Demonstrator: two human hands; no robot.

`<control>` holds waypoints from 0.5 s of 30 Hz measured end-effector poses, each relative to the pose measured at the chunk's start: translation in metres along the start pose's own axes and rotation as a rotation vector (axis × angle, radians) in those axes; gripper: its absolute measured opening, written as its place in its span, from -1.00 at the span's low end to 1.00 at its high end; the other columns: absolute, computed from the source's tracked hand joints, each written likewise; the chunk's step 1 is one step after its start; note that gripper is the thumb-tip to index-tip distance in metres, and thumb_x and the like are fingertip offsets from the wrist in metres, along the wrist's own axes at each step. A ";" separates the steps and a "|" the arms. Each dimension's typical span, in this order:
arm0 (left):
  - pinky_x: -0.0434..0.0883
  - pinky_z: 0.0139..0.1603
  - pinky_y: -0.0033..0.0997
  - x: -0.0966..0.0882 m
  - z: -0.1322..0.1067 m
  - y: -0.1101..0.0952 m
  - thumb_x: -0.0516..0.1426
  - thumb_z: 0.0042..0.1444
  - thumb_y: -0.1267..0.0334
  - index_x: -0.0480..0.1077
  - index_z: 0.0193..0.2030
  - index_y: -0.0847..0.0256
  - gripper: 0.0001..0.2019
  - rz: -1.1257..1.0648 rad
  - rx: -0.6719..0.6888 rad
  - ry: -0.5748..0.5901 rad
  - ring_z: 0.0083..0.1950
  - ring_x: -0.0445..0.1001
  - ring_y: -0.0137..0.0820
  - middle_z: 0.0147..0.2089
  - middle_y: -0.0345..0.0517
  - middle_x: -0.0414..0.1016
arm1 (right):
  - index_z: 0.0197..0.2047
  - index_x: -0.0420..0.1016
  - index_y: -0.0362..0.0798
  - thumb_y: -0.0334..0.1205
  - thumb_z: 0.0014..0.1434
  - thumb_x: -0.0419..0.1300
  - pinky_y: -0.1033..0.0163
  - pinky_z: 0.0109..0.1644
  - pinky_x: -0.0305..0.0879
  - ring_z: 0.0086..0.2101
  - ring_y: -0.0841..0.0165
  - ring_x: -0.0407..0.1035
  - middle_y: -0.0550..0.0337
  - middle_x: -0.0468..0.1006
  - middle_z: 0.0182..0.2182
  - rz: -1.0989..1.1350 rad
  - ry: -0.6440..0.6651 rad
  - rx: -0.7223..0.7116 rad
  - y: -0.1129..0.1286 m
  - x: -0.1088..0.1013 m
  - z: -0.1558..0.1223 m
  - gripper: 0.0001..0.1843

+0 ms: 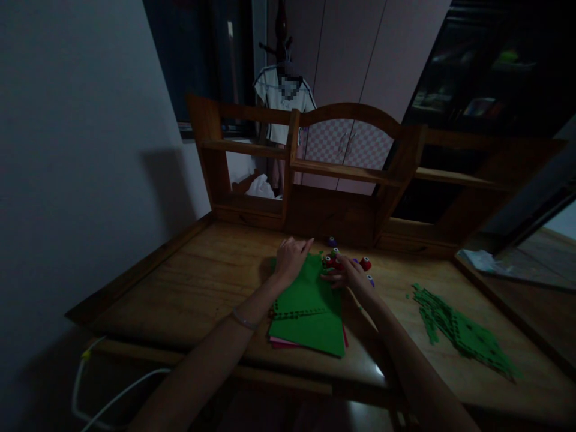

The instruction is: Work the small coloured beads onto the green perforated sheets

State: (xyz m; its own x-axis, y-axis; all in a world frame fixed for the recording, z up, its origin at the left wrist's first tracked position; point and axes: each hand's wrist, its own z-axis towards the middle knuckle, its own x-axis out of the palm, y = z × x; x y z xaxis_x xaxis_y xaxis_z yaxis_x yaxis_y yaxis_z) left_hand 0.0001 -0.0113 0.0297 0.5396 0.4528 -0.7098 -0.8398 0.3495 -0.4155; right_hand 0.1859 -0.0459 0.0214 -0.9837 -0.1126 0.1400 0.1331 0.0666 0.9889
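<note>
My left hand (pixel 289 261) presses on the upper left edge of a green sheet (pixel 310 288), its fingers bent over the edge and its thumb stretched out to the right. Dark punched-looking marks run in a row across the sheet's lower part. Pink and red sheets show beneath its near edge. At the sheet's upper right, my right hand (pixel 353 277) reaches among small paper punches, fingers apart. A red punch (pixel 328 261) is at its fingertips; whether it touches them I cannot tell. Close by are another red punch (pixel 365 264) and a purple punch (pixel 332 241).
More green sheets (pixel 477 339) with cut holes and green scraps lie on the wooden desk (pixel 180 276) at the right. A wooden shelf (pixel 351 173) stands along the back. A white cable (pixel 121 393) hangs at the front left. White crumpled material (pixel 479 261) sits at the far right.
</note>
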 end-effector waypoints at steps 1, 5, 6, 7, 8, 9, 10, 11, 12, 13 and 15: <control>0.16 -0.05 -0.28 -0.002 0.000 -0.001 -0.18 0.27 -0.01 0.43 -0.42 0.24 -0.50 -0.010 0.008 -0.020 -0.18 0.32 -0.26 -0.37 0.04 0.43 | -0.16 0.34 -0.05 0.08 0.08 0.14 0.22 -0.54 0.43 -0.45 0.20 0.52 0.05 0.57 -0.41 0.013 -0.002 0.005 0.000 -0.001 0.001 -0.60; 0.09 0.11 -0.23 -0.015 0.004 0.000 -0.14 0.26 0.02 0.37 -0.33 0.22 -0.60 -0.086 -0.012 -0.167 -0.08 0.30 -0.27 -0.29 0.01 0.43 | -0.21 0.31 -0.04 0.08 0.08 0.15 0.21 -0.52 0.44 -0.40 0.16 0.53 0.06 0.56 -0.41 0.098 -0.107 0.019 0.000 -0.008 0.010 -0.63; 0.06 0.16 -0.22 -0.018 0.005 0.002 -0.13 0.26 0.02 0.36 -0.31 0.22 -0.62 -0.118 -0.037 -0.213 -0.05 0.30 -0.28 -0.25 -0.01 0.43 | -0.24 0.30 -0.05 0.09 0.08 0.15 0.22 -0.52 0.44 -0.38 0.15 0.53 0.06 0.56 -0.43 0.122 -0.137 0.021 0.000 -0.011 0.012 -0.63; 0.04 0.19 -0.21 -0.019 0.007 0.005 -0.12 0.25 0.01 0.35 -0.27 0.21 -0.64 -0.162 -0.070 -0.259 -0.02 0.30 -0.29 -0.21 -0.02 0.43 | -0.27 0.29 -0.05 0.10 0.09 0.14 0.23 -0.53 0.44 -0.36 0.14 0.53 0.06 0.55 -0.45 0.142 -0.157 0.023 0.001 -0.014 0.013 -0.63; 0.07 0.18 -0.22 -0.018 0.008 0.008 -0.10 0.23 -0.02 0.33 -0.22 0.21 -0.64 -0.224 -0.118 -0.293 0.02 0.29 -0.28 -0.14 -0.01 0.42 | -0.29 0.29 -0.05 0.12 0.10 0.12 0.24 -0.52 0.44 -0.34 0.14 0.53 0.05 0.55 -0.45 0.159 -0.173 0.020 0.003 -0.017 0.014 -0.62; 0.13 0.15 -0.24 -0.016 0.011 0.012 -0.08 0.21 -0.06 0.32 -0.17 0.21 -0.62 -0.310 -0.178 -0.301 0.03 0.29 -0.28 -0.09 -0.01 0.41 | -0.31 0.28 -0.06 0.14 0.10 0.10 0.25 -0.51 0.44 -0.32 0.14 0.53 0.04 0.55 -0.44 0.173 -0.185 0.011 0.005 -0.019 0.015 -0.61; 0.20 0.10 -0.28 -0.013 0.013 0.016 -0.06 0.19 -0.10 0.31 -0.13 0.21 -0.59 -0.427 -0.239 -0.276 0.02 0.32 -0.29 -0.06 -0.01 0.41 | -0.32 0.28 -0.06 0.16 0.11 0.08 0.26 -0.50 0.44 -0.30 0.14 0.53 0.03 0.56 -0.43 0.184 -0.199 -0.005 0.006 -0.022 0.015 -0.60; 0.26 0.04 -0.32 -0.008 0.015 0.020 -0.06 0.16 -0.13 0.29 -0.08 0.21 -0.56 -0.574 -0.288 -0.206 0.00 0.36 -0.32 -0.04 -0.01 0.41 | -0.33 0.28 -0.05 0.18 0.11 0.07 0.26 -0.47 0.45 -0.28 0.15 0.52 0.02 0.56 -0.41 0.193 -0.214 -0.030 0.008 -0.025 0.015 -0.58; 0.32 -0.03 -0.36 -0.003 0.017 0.024 -0.04 0.14 -0.15 0.28 -0.04 0.21 -0.52 -0.727 -0.338 -0.118 -0.05 0.40 -0.33 -0.04 -0.02 0.42 | -0.33 0.28 -0.05 0.19 0.12 0.06 0.26 -0.45 0.46 -0.26 0.15 0.52 0.02 0.56 -0.40 0.198 -0.230 -0.056 0.010 -0.027 0.014 -0.57; 0.36 -0.10 -0.38 0.003 0.018 0.026 0.00 0.10 -0.17 0.27 -0.01 0.21 -0.49 -0.879 -0.382 -0.025 -0.10 0.44 -0.34 -0.04 -0.01 0.44 | -0.33 0.27 -0.04 0.20 0.12 0.05 0.26 -0.43 0.46 -0.25 0.15 0.52 0.02 0.55 -0.39 0.199 -0.246 -0.075 0.011 -0.029 0.014 -0.56; 0.40 -0.18 -0.39 0.015 0.018 0.029 0.09 0.02 -0.16 0.29 0.01 0.23 -0.44 -1.102 -0.410 0.147 -0.16 0.48 -0.33 -0.06 0.01 0.47 | -0.34 0.26 -0.03 0.23 0.12 0.02 0.26 -0.43 0.47 -0.24 0.13 0.51 0.03 0.55 -0.40 0.188 -0.280 -0.092 0.013 -0.032 0.015 -0.55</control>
State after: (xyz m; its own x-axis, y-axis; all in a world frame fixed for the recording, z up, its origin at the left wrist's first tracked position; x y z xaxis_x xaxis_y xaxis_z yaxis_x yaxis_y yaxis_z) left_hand -0.0158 0.0201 0.0172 0.9946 -0.0358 0.0979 0.1030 0.1911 -0.9762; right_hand 0.2172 -0.0264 0.0292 -0.9342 0.1702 0.3135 0.3129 -0.0308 0.9493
